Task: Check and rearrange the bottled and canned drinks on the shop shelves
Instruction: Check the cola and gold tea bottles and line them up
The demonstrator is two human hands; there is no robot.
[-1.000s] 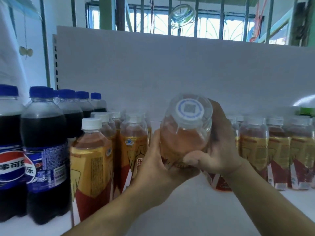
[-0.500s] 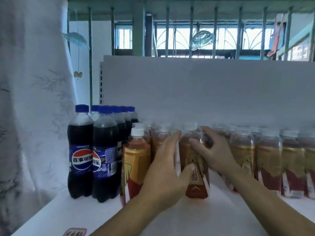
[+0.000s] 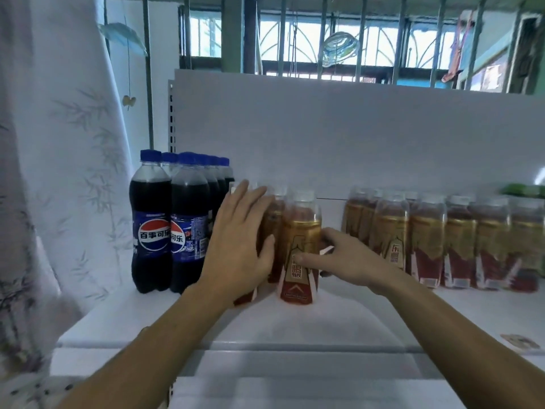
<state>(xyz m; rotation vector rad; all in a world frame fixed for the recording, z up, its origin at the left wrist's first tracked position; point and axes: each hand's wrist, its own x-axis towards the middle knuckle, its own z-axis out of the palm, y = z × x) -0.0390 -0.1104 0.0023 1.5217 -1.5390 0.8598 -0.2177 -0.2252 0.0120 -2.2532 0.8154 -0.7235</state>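
Nearest: bare front of the white shelf (image 3: pixel 295 329), both forearms reaching in over it.

Left hand (image 3: pixel 239 240) flat, fingers straight, pressed against a neighbouring tea bottle (image 3: pixel 246 295) mostly hidden behind it.

Right hand (image 3: pixel 351 258) holding the clear plastic tea bottle with the gold-and-red label (image 3: pixel 300 231), thumb across the label front, fingers round the right side. Standing upright, base on the shelf, label facing out, at the front of its column, close beside the hidden neighbour; touching or not, cannot tell.

Changed: a second ago, same bottle lifted and tipped, cap toward the camera, cupped in both hands. Half a second ago, set down between the hands. Now seated and squared, left hand shifted onto the neighbour.

Judged: check of this bottle finished, only letting go left.

Left of the hands, dark cola bottles with blue caps (image 3: pixel 153 228). To the right, an open gap, then a row of matching tea bottles (image 3: pixel 424 240), well apart; closing that gap probably still to do.

Behind: white back panel (image 3: pixel 354 137), then barred window (image 3: pixel 295 39).
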